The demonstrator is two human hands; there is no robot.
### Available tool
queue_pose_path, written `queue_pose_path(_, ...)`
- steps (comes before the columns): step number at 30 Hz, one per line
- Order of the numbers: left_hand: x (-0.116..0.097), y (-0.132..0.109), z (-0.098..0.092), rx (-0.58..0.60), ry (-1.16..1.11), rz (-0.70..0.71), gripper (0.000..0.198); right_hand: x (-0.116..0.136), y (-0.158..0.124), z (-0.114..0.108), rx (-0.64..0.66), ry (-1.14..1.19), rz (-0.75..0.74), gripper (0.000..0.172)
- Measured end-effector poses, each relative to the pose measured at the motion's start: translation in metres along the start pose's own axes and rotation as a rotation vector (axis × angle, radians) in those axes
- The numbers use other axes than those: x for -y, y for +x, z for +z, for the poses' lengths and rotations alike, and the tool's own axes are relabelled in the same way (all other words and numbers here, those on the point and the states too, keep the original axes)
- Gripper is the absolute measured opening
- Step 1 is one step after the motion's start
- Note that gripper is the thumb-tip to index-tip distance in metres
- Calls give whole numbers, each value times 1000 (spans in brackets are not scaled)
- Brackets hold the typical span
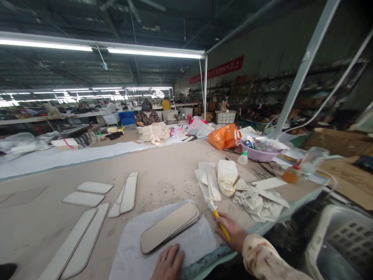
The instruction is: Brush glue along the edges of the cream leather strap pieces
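Observation:
My right hand (233, 231) is closed around the yellow handle of a brush (224, 228), whose pale, white-coated bristles point away from me. Beside it, my left hand (169, 262) lies with fingers stretched out on a white sheet (128, 243), close to the lower edge of a fanned stack of beige rounded panels (167, 227). Past the brush tip lie pale strips (208, 177) and a cut-open white plastic jug (227, 173). Its mouth holds a cream-coloured substance and a flat stick.
More rounded panels (128, 193) lie to the left, some overlapping. At right are a crumpled white cloth (260, 204), a small green-capped bottle (243, 158), a purple basin (262, 154) and an orange bag (224, 136). A plastic crate (317, 233) stands beyond the table edge. Another person (147, 114) sits across.

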State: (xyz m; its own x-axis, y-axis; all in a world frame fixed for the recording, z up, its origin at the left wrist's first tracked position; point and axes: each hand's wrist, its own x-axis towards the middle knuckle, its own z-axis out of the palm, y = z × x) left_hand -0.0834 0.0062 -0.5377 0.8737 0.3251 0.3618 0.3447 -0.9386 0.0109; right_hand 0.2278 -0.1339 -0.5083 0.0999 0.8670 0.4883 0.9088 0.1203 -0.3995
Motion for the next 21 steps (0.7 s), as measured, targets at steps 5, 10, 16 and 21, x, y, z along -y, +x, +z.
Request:
queue_pose_path(5, -8, 5, -20, 47, -90, -6, 49, 4, 1, 2, -7, -103, 30, 19)
queue_pose_path(10, -18, 5, -36, 46, -175, -49, 40, 13, -1, 5, 25, -184, 60, 21)
queue_pose_path(16, -21, 5, -42, 39, -164, -19, 32, 46, 9, -7, -185, -85, 171, 29)
queue_pose_path(21, -25, 2, -44, -77, -228, -28, 25, 95, 37, -32, -290, 247, 249, 30)
